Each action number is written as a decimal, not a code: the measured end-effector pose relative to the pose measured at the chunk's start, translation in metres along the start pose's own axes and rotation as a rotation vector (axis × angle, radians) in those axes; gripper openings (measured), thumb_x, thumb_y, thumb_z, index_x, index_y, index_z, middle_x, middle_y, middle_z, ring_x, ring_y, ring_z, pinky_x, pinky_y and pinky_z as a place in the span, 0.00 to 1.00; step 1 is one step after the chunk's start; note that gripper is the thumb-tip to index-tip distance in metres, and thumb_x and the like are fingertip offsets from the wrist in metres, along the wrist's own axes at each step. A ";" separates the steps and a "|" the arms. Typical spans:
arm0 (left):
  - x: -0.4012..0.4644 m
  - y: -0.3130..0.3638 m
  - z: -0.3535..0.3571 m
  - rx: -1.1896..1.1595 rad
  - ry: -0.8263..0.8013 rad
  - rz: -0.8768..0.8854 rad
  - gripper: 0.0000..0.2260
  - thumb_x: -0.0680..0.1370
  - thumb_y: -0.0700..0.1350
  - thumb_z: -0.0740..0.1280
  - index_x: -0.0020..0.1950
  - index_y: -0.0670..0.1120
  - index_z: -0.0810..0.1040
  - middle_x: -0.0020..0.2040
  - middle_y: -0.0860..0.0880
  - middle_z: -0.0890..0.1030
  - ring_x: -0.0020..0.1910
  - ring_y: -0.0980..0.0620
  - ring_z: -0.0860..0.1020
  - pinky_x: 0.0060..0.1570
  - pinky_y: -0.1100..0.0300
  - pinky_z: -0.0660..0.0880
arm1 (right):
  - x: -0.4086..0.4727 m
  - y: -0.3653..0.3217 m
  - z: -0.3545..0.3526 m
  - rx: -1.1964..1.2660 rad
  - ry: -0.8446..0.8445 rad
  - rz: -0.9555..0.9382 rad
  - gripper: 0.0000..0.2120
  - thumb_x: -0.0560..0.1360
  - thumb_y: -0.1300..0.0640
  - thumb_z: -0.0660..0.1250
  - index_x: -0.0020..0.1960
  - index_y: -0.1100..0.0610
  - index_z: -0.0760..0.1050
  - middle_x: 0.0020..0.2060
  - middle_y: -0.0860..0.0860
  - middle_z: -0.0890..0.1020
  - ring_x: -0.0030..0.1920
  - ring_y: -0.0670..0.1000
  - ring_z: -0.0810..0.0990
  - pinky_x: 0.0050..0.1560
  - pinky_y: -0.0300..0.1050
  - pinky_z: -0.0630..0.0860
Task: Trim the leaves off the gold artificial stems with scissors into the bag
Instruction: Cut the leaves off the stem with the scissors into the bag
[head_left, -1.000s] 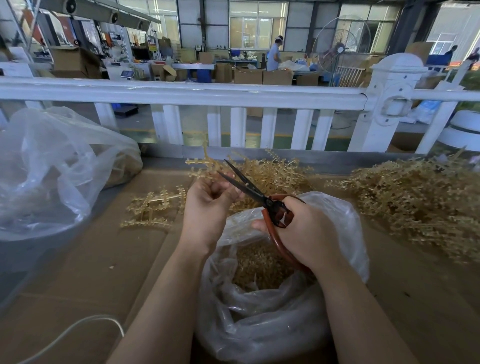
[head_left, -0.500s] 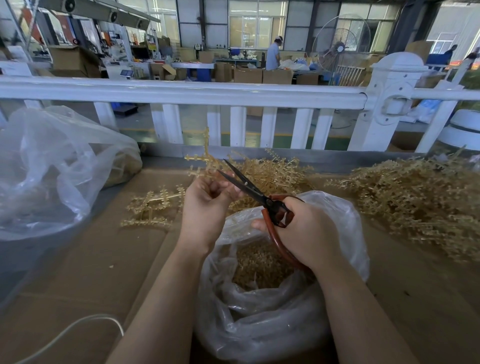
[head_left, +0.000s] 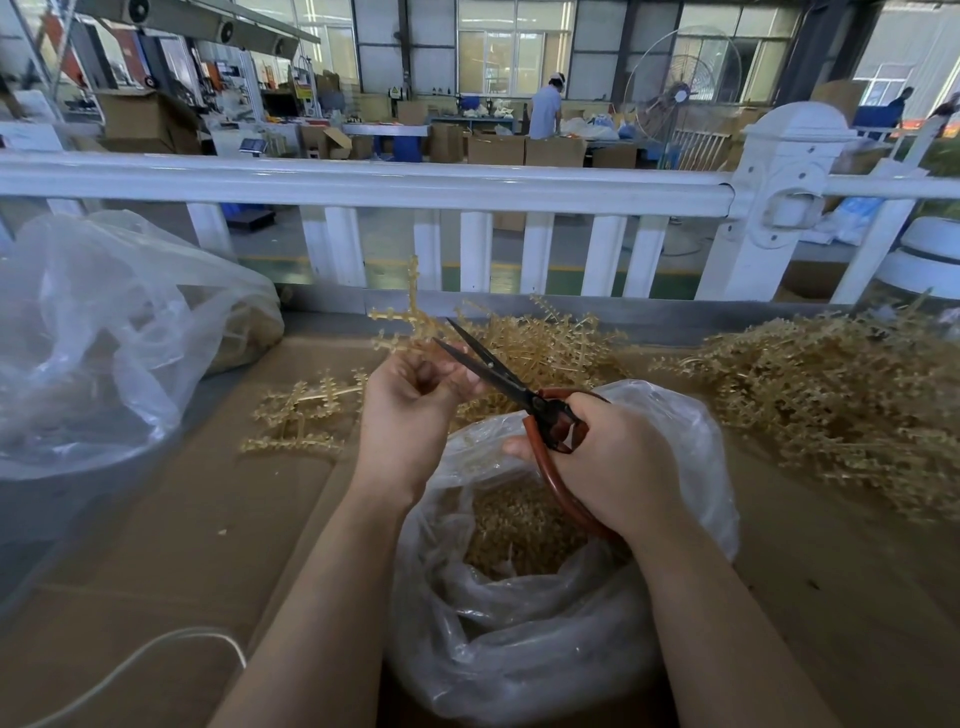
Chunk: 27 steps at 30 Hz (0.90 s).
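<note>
My left hand (head_left: 410, 410) grips a gold artificial stem (head_left: 408, 312) that sticks up and away above my fingers. My right hand (head_left: 608, 462) holds red-handled scissors (head_left: 519, 389); their dark blades are parted, pointing up-left beside my left fingers. Both hands hover over a clear plastic bag (head_left: 530, 639) whose open mouth shows gold cut leaves (head_left: 519, 530) inside. Trimmed-looking gold stems (head_left: 296, 415) lie on the cardboard left of my left hand.
A big heap of gold stems (head_left: 831, 395) covers the right side, with more (head_left: 545, 343) behind my hands. Another clear bag (head_left: 104, 343) sits at the left. A white fence (head_left: 363, 182) borders the far edge. A white cable (head_left: 130, 665) crosses the near-left cardboard (head_left: 182, 545).
The stem in my left hand has risen and turned more upright. The scissors stay in nearly the same place with their blades parted.
</note>
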<state>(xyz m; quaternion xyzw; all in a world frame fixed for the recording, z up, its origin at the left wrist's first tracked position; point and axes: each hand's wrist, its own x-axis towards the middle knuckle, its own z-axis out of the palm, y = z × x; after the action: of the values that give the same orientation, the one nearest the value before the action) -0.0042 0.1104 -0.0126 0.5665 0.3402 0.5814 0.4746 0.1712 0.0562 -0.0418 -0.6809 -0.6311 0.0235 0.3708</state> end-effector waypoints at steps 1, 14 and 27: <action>0.000 0.001 0.000 0.000 -0.003 0.002 0.03 0.77 0.31 0.68 0.43 0.36 0.77 0.34 0.48 0.84 0.37 0.53 0.83 0.42 0.65 0.78 | 0.000 0.000 0.000 0.004 -0.001 0.004 0.32 0.62 0.18 0.60 0.53 0.39 0.77 0.36 0.33 0.78 0.40 0.34 0.76 0.38 0.30 0.68; 0.002 -0.001 -0.007 0.014 -0.039 0.018 0.10 0.77 0.31 0.67 0.43 0.44 0.84 0.39 0.45 0.85 0.38 0.52 0.83 0.42 0.63 0.79 | -0.001 -0.002 -0.005 -0.041 0.038 -0.032 0.31 0.63 0.19 0.59 0.52 0.40 0.77 0.35 0.31 0.74 0.38 0.31 0.72 0.36 0.29 0.65; 0.002 -0.005 -0.005 0.053 -0.089 0.018 0.07 0.77 0.32 0.68 0.44 0.40 0.84 0.39 0.42 0.85 0.38 0.51 0.83 0.40 0.63 0.79 | -0.002 -0.004 -0.005 -0.076 0.125 -0.068 0.30 0.63 0.19 0.59 0.49 0.42 0.79 0.32 0.31 0.71 0.35 0.29 0.69 0.34 0.26 0.61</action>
<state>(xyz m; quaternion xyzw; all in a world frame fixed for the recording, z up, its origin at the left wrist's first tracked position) -0.0086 0.1148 -0.0170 0.6071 0.3292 0.5507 0.4689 0.1699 0.0515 -0.0366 -0.6728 -0.6300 -0.0557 0.3839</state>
